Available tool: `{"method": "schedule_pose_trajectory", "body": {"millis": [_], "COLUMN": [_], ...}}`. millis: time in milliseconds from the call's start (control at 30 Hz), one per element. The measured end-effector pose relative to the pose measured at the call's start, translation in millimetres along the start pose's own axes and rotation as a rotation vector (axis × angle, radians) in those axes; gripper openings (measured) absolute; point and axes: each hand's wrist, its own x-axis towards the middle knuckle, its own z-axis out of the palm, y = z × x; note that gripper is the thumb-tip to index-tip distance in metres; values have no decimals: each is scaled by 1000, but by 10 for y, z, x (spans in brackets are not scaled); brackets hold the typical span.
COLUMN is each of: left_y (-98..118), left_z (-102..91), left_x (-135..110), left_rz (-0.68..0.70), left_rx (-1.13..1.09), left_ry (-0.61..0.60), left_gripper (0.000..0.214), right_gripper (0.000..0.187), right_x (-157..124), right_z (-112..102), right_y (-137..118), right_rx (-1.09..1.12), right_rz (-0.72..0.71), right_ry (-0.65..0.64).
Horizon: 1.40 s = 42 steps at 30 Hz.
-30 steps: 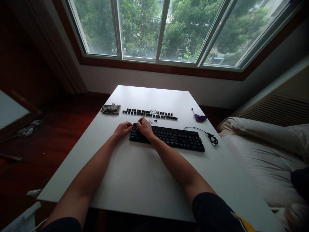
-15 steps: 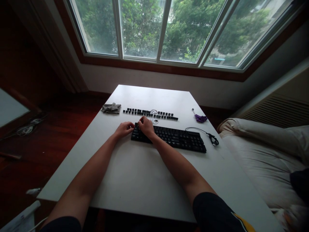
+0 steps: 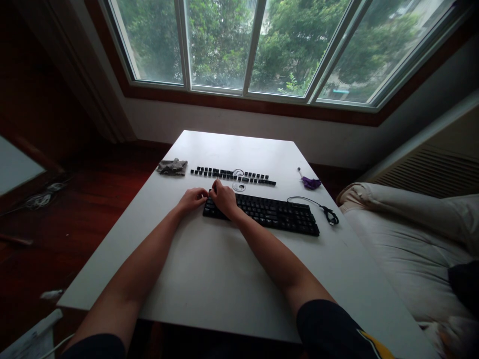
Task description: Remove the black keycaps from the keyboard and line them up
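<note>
A black keyboard [image 3: 277, 213] lies at a slant on the white table, some of its key places looking bare on the right. My left hand [image 3: 192, 199] rests at its left end, fingers curled against the corner. Over the upper left keys, my right hand [image 3: 224, 197] is closed in a pinch; whatever sits between the fingertips is too small and hidden to make out. Behind the keyboard, loose black keycaps [image 3: 258, 175] are set out in two rows. A clear ring-shaped item [image 3: 238, 186] lies just beyond my right hand.
A crumpled grey cloth [image 3: 172, 167] lies at the table's left edge. Towards the right edge are a purple cloth [image 3: 311, 183], a small brush-like stick [image 3: 300, 172] and the coiled cable [image 3: 330, 216]. A pale sofa [image 3: 396, 239] stands right of the white table [image 3: 209, 279].
My right hand has shifted slightly left and lower over the keyboard's upper left corner, uncovering more of the clear ring. My left hand stays at the keyboard's end.
</note>
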Motion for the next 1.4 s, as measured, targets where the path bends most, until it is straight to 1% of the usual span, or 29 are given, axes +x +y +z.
{"method": "schedule_pose_trajectory", "body": {"millis": [133,367,467,567,667,733,900,1033,1100,1167,1400], "left_y": [-3,-28,-31,-26,-21,-18,-19,-30,-30,-24,8], "left_z": [6,40,43,38,31,26,25,34,38,37,9], "left_x": [-3,14,17,13,9,10,19,21,19,16,7], "left_rz": [9,-3,-8,-9,-3,-3,2,5,0,-1,1], "left_rx": [8,-6,-12,-17,-21,-20,-10,7,10,8,-8], "left_ry": [1,19,18,17,14,8,-1,4,4,2,-11], "left_gripper": [18,20,21,22,21,21,21,18,18,18,20], "right_gripper": [23,24,22,20,20,20,16,15,16,17,18], "right_x": [1,3,29,81,154,205,296,337,342,330,243], "right_z": [79,159,166,150,114,92,96,125,135,138,65], "right_y": [29,139,182,228,267,280,278,287,293,289,261], "right_rx": [25,169,242,357,491,536,491,474,471,467,407], "right_rz": [1,39,76,149,237,284,279,294,296,280,121], "right_ry": [55,235,257,223,108,48,18,-33,-37,-12,84]}}
